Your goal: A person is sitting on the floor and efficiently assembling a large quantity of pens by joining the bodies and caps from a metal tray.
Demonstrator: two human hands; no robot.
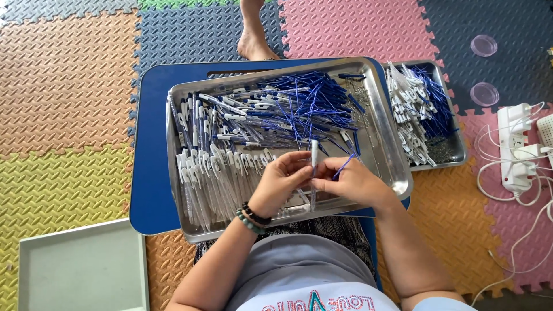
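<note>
Between both sets of fingers, over the steel tray's [380, 144] near edge, a white pen barrel [314, 156] stands upright. Left hand [280, 183] fingers [300, 173] pinch its middle; right hand [354, 181] fingers close on it just below, also pinching a blue refill [344, 166] slanting up-right. Loose pens [216, 173] lie left of the fingers.

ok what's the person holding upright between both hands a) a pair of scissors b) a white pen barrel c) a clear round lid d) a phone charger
b: both hands, left hand and right hand, pinch a white pen barrel upright over the steel tray of pen parts, with a blue refill sticking out by the right fingers.
</note>
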